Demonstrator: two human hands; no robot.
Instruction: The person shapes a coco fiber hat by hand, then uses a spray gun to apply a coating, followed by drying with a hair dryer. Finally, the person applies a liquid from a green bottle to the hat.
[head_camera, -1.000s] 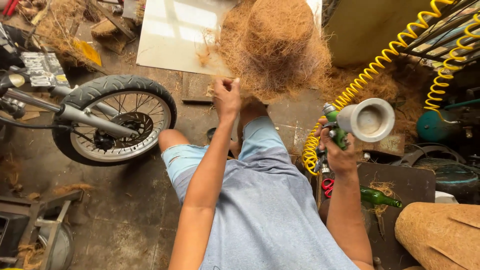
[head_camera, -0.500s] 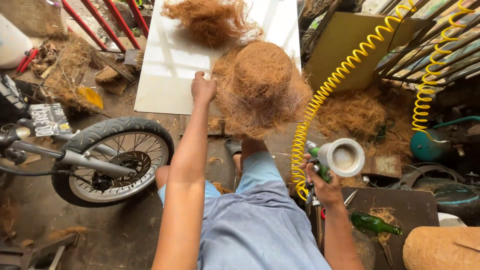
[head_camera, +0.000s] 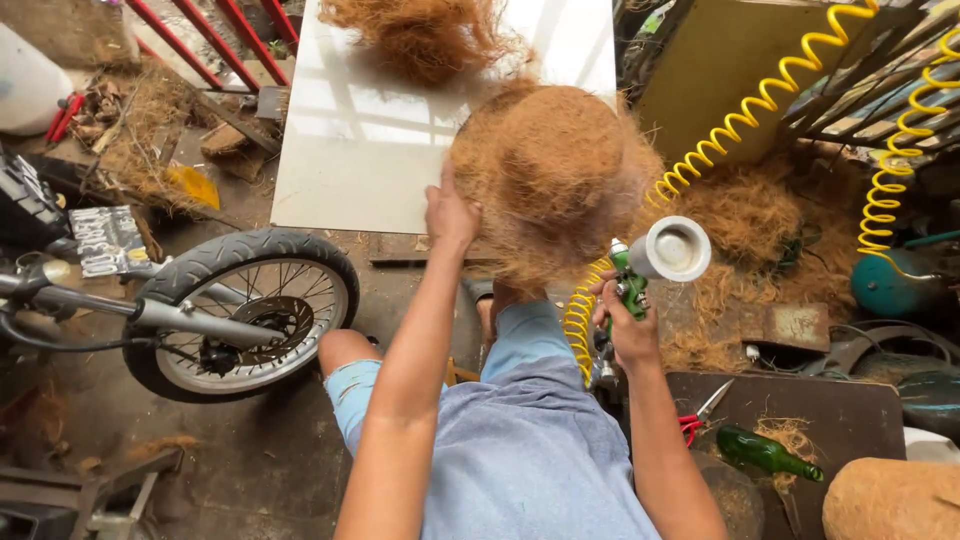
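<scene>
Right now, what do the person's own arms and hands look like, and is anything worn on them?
Both arms are bare down to the hands: no sleeves, gloves, watch or rings visible on the left hand or right hand. The only clothing in view is a light blue-grey shirt.

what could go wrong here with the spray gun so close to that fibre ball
The left hand grips the coir fibre dome near where the spray gun in the right hand points, so spray may hit the fingers. The yellow coiled hose could snag. Loose fibre on the white board might scatter.
</scene>
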